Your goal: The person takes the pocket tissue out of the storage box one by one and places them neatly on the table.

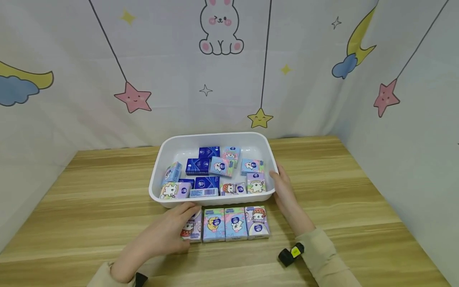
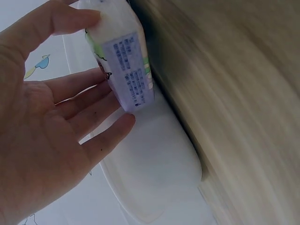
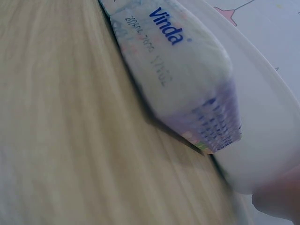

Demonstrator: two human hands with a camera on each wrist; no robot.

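Observation:
A row of small tissue packs lies in front of a white plastic tub (image 1: 211,138). My left hand (image 1: 168,229) grips the purple tissue pack (image 1: 192,231) at the row's left end, covering part of it. In the left wrist view, the thumb lies on that pack's (image 2: 126,70) near end and the fingers reach along its far face. To its right are two blue-and-pink packs (image 1: 214,227) and a purple one (image 1: 257,223). My right hand (image 1: 285,193) holds the tub's right side, thumb over the rim. In the right wrist view, only a fingertip (image 3: 279,197) shows beside the tub.
Inside the tub lie several dark blue packs (image 1: 198,166) and several pastel packs (image 1: 222,166), some overlapping. The tub stands on a wood-grain table (image 1: 337,187), near a white curtain (image 1: 172,71) printed with a rabbit and stars.

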